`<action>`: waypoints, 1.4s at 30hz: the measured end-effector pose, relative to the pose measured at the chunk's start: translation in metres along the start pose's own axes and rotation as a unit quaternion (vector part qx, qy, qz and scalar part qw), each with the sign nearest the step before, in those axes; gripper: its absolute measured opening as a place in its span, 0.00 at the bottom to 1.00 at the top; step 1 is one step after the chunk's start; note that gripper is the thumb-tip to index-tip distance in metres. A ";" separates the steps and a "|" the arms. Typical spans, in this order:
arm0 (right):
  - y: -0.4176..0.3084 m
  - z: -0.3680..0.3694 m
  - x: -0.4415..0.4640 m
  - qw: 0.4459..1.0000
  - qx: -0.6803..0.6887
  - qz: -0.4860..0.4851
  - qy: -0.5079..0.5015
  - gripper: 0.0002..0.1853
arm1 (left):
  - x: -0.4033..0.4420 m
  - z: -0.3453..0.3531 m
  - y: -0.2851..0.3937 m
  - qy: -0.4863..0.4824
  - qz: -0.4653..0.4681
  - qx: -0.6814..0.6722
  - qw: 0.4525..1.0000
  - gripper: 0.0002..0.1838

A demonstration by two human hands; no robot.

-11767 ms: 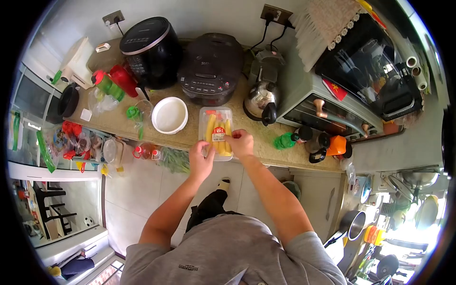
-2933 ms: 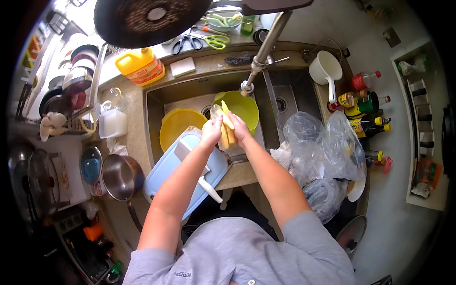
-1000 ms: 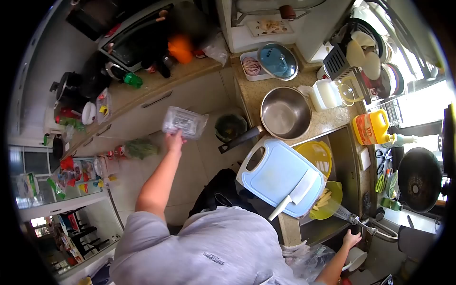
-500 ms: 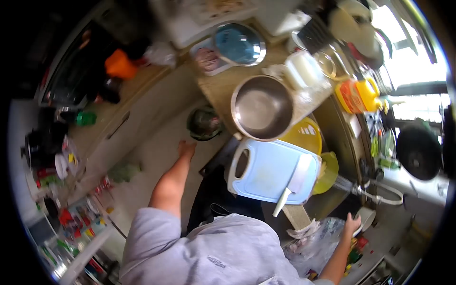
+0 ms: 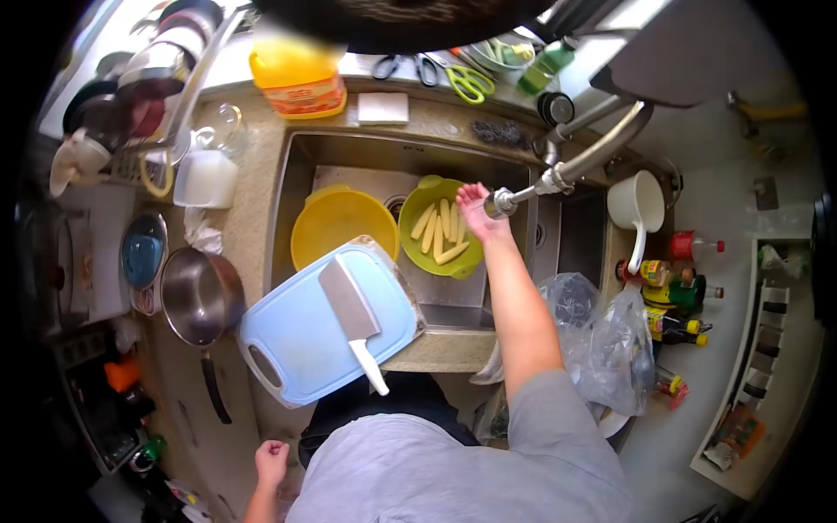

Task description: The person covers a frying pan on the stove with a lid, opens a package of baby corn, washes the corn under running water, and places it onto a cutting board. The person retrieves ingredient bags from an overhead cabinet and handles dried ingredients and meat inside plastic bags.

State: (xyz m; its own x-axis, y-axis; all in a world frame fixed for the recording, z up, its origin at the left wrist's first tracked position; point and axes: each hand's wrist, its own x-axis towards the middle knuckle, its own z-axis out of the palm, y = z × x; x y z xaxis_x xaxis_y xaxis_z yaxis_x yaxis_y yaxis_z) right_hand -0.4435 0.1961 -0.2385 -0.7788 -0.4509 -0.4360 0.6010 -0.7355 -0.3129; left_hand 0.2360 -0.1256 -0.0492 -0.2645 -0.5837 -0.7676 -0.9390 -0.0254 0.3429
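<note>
My right hand is over the sink with its fingers apart, beside the spray head of the faucet; it holds nothing that I can see. Just left of it, a green colander in the sink holds several pale yellow peeled pieces of baby corn or a similar vegetable. A yellow basin stands next to the colander. My left hand hangs low at my side, fingers curled in, with nothing visible in it. A cleaver with a white handle lies on a blue cutting board across the sink's front left corner.
A steel saucepan stands left of the board, its black handle over the counter edge. A white dipper sits right of the sink, near bottles and a clear plastic bag. A yellow jug and scissors are behind the sink.
My view has turned right toward the sink. My right hand has moved from beside the white dipper to the faucet head. My left hand has dropped lower at my side.
</note>
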 end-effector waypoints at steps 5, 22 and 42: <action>0.035 0.014 0.011 0.499 -0.857 -0.006 0.127 0.22 | -0.025 0.025 0.086 0.027 -0.011 -0.079 0.996 0.07; 0.031 0.002 -0.038 0.826 -0.537 -0.057 0.161 0.12 | 0.081 0.234 0.448 -0.269 0.320 -0.148 0.896 0.12; 0.037 0.037 -0.133 0.770 -0.528 -0.152 0.323 0.12 | 0.141 0.335 0.567 -0.522 0.052 -0.364 0.770 0.23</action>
State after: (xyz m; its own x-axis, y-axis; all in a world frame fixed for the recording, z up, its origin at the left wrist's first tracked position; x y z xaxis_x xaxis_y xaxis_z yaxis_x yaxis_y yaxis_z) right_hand -0.3243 0.2104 -0.1607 -0.8658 0.2580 -0.4287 0.4846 0.2190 -0.8469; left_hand -0.4070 0.0498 -0.1446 -0.7193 0.3467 -0.6020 -0.6293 -0.6923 0.3531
